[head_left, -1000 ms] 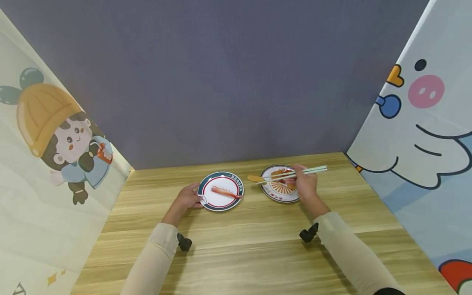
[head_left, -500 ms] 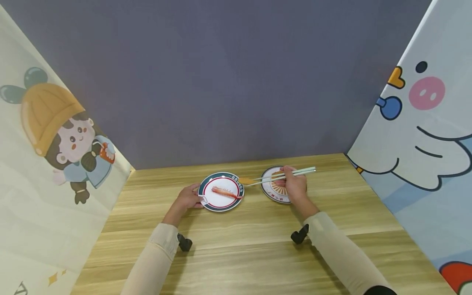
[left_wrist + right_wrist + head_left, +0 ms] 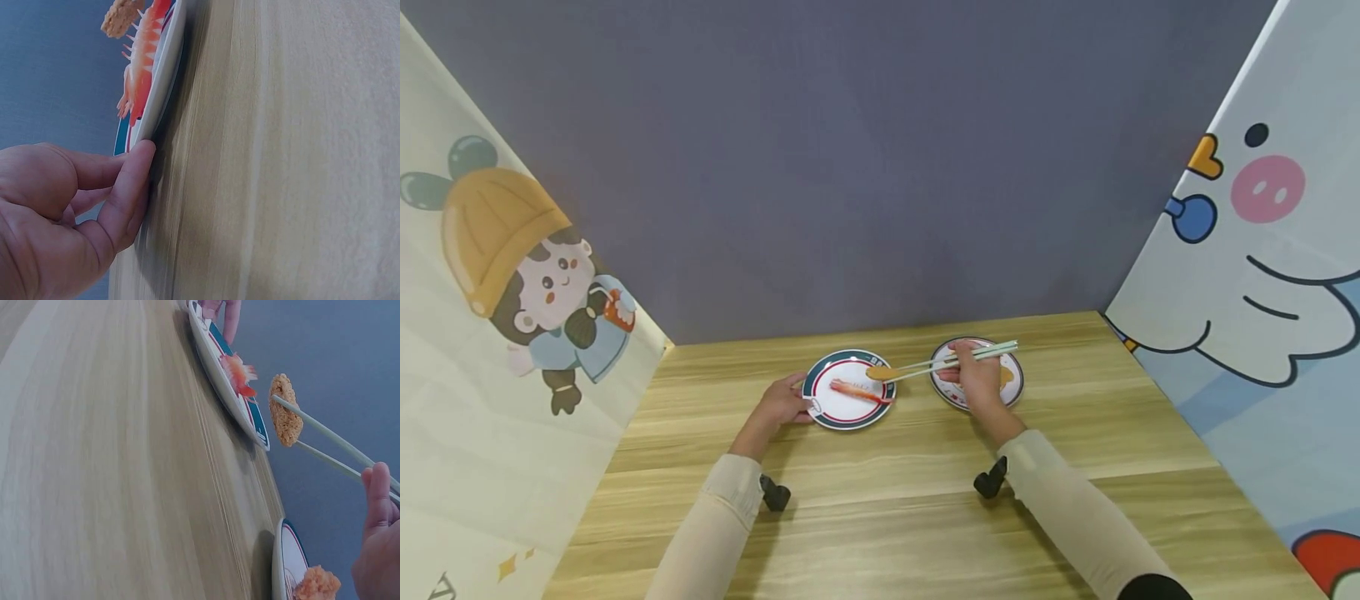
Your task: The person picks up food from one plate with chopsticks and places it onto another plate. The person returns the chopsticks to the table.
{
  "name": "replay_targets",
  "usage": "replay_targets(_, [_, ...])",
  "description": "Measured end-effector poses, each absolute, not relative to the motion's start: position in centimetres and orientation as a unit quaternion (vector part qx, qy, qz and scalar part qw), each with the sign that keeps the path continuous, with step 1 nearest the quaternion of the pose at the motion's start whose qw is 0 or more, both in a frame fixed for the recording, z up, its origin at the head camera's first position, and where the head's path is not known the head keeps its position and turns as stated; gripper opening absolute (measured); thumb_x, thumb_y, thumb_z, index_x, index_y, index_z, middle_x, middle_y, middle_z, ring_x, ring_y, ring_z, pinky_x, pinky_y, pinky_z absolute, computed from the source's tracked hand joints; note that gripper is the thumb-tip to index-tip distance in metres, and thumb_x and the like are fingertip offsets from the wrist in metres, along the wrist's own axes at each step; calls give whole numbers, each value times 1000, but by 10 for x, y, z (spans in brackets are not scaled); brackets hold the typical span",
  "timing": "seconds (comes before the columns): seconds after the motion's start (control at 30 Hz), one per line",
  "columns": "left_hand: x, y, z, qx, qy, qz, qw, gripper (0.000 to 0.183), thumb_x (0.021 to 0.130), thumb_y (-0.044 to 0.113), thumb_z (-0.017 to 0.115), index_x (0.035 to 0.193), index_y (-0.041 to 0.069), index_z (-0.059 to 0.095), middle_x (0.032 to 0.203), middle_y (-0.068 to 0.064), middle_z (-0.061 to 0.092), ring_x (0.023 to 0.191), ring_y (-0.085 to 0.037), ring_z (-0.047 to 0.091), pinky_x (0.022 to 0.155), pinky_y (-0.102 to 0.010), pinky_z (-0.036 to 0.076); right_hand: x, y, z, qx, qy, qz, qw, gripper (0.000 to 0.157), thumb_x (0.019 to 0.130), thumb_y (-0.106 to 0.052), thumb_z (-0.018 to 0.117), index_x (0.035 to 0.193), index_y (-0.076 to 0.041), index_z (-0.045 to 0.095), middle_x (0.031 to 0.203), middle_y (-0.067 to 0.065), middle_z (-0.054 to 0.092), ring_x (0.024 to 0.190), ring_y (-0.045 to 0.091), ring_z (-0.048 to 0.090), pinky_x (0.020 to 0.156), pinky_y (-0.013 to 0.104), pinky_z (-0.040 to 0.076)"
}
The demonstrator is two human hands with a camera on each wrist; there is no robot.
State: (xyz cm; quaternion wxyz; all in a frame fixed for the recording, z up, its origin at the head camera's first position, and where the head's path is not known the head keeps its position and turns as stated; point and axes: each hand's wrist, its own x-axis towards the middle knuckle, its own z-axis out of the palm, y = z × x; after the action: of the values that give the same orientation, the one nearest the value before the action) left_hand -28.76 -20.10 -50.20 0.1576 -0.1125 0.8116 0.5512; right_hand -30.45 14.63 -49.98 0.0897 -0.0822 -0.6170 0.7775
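Head view: R hand [image 3: 981, 387] over R plate [image 3: 945, 392], fingers [image 3: 379, 495] round chopsticks [image 3: 998, 349], L hand [image 3: 781, 403] pinched on L plate [image 3: 850, 408]

Head view: soft, even light; table [image 3: 865, 542] bright, far wall [image 3: 880, 183] darker; faint shadows beside left sleeve [image 3: 707, 525] and right sleeve [image 3: 1090, 517]. Wrist views: cooler, dimmer; shadow beneath left plate [image 3: 857, 413]; nearest wood soft.
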Motion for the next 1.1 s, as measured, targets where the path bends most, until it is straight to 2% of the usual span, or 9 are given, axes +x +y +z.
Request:
replay_targets(0.27, [-287,-200,-502,-111,813,549,158,72,93,-9,61,158,6,35,124,-25,55,69,-15,65,67,-29,68,-304,131,-502,-78,-599,791,97,36,104,-16,55,117,16,63,86,31,71,49,17,70,52,31,65])
replay_targets(0.63, [-287,-200,-502,-111,807,559,154,71,93,-10,61,157,5,35,119,-23,54,70,-15,64,68,-30,68,-303,116,-509,-79,-624,769,117,33,104,-14,51,115,14,65,90,35,67,48,12,68,50,27,64])
replay_targets(0.9, [-285,-199,-500,-111,811,554,154,70,94,-9,61,158,5,35,118,-22,53,68,-14,64,68,-31,68,-300,111,-510,-79,-623,770,111,35,104,-16,51,119,13,65,104,45,64,49,11,69,52,25,64])
replay_targets(1.1, [-286,-200,-501,-110,809,557,154,71,94,-10,60,158,5,35,119,-23,53,70,-15,64,69,-31,68,-300,109,-508,-68,-613,781,103,34,104,-17,53,118,11,65,104,48,62,51,14,69,53,27,65])
